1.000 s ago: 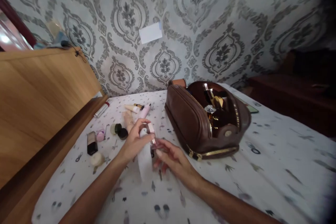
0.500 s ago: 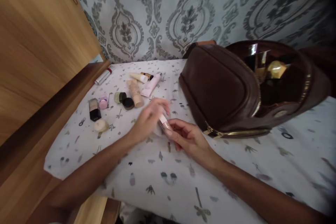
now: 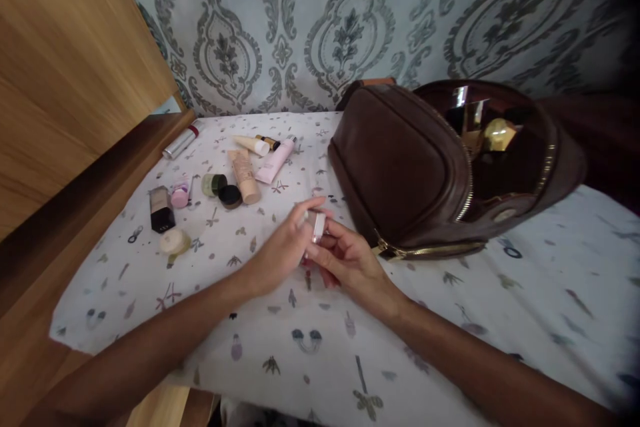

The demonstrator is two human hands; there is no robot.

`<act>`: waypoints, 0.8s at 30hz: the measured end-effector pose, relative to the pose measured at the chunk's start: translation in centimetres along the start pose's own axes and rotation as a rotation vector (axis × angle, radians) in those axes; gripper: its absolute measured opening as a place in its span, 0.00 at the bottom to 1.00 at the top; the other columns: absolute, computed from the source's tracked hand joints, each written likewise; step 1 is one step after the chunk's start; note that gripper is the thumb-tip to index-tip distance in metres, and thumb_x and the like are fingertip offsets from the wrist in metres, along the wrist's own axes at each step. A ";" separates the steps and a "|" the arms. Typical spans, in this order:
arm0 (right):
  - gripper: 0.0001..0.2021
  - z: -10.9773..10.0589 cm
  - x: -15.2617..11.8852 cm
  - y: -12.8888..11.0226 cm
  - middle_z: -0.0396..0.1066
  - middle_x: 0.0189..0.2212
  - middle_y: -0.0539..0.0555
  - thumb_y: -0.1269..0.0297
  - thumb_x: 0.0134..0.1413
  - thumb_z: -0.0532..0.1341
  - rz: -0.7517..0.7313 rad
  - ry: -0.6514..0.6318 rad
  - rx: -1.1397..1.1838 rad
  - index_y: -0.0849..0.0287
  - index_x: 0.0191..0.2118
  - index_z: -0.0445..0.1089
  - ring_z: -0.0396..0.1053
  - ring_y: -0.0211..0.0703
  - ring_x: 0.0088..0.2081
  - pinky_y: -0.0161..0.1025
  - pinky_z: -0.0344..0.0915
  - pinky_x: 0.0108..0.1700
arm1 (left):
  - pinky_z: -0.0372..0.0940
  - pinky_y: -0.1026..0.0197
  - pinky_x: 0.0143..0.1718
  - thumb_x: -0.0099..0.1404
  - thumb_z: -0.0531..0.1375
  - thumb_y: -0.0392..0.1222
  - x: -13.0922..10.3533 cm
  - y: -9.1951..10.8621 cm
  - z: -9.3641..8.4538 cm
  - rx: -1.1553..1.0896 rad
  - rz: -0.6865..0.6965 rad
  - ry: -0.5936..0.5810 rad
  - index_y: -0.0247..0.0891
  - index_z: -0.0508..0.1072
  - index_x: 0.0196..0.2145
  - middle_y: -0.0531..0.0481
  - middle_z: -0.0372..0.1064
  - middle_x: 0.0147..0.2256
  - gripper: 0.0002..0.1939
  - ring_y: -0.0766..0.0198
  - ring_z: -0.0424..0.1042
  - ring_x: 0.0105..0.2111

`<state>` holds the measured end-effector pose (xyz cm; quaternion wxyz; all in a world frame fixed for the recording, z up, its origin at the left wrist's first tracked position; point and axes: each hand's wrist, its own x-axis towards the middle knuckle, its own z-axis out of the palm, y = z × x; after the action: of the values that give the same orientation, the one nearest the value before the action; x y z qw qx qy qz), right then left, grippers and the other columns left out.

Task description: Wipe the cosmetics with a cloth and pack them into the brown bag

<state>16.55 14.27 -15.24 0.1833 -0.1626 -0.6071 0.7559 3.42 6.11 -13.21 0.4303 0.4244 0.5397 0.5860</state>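
Between my hands is a small container (image 3: 317,227) with a white cap, partly hidden by fingers. My right hand (image 3: 350,260) is closed on its lower part, thumb and fingers around it. My left hand (image 3: 285,247) has its fingers curled against the container's left side and top. Both hands are just above the patterned white cloth (image 3: 270,340). Beyond my left hand lie a beige tube (image 3: 244,177), a pink tube (image 3: 277,160), a cream tube (image 3: 250,145) and a black round jar (image 3: 231,196).
A brown bag (image 3: 400,153) stands open at the right with shiny items inside. Left are a green-lidded jar (image 3: 214,185), a pink jar (image 3: 181,193), a foundation bottle (image 3: 162,209), a cream-lidded jar (image 3: 175,241) and a silver tube (image 3: 181,141). A wooden panel (image 3: 75,67) rises at far left.
My left hand has come down around the container, which is now more upright. The view has shifted, so the bag and cosmetics sit further left in it.
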 end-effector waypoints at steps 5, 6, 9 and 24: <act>0.21 0.1 0.0 0.2 0.71 0.27 0.47 0.52 0.50 0.69 -0.030 0.014 0.070 0.58 0.45 0.69 0.61 0.29 0.19 0.29 0.60 0.20 | 0.71 0.62 0.33 0.68 0.49 0.65 -0.5 0.1 0.0 0.037 -0.028 -0.051 0.46 0.60 0.63 0.42 0.64 0.59 0.33 0.58 0.74 0.41; 0.18 0.1 0.1 0.2 0.72 0.28 0.48 0.53 0.50 0.70 -0.050 0.041 0.091 0.58 0.43 0.70 0.62 0.30 0.21 0.29 0.62 0.21 | 0.71 0.62 0.33 0.69 0.48 0.65 -0.3 0.0 -0.2 -0.032 -0.049 -0.004 0.46 0.59 0.63 0.42 0.65 0.58 0.32 0.58 0.74 0.41; 0.13 0.0 0.3 0.4 0.72 0.30 0.50 0.57 0.49 0.71 -0.148 0.153 0.126 0.58 0.36 0.72 0.64 0.32 0.25 0.31 0.65 0.24 | 0.71 0.59 0.38 0.71 0.44 0.63 0.1 -0.3 -0.3 -0.120 -0.091 0.072 0.44 0.59 0.62 0.42 0.67 0.56 0.30 0.55 0.73 0.46; 0.13 -0.5 0.3 -0.2 0.69 0.27 0.47 0.57 0.50 0.70 -0.245 0.231 0.106 0.56 0.37 0.71 0.66 0.35 0.27 0.30 0.64 0.26 | 0.57 0.65 0.26 0.71 0.51 0.54 -0.7 0.1 0.2 0.424 0.066 0.143 0.40 0.66 0.48 0.59 0.62 0.21 0.17 0.68 0.60 0.21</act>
<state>16.56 14.81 -15.18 0.3508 -0.1635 -0.5565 0.7352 3.78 5.43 -13.16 0.2728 0.4802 0.6657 0.5018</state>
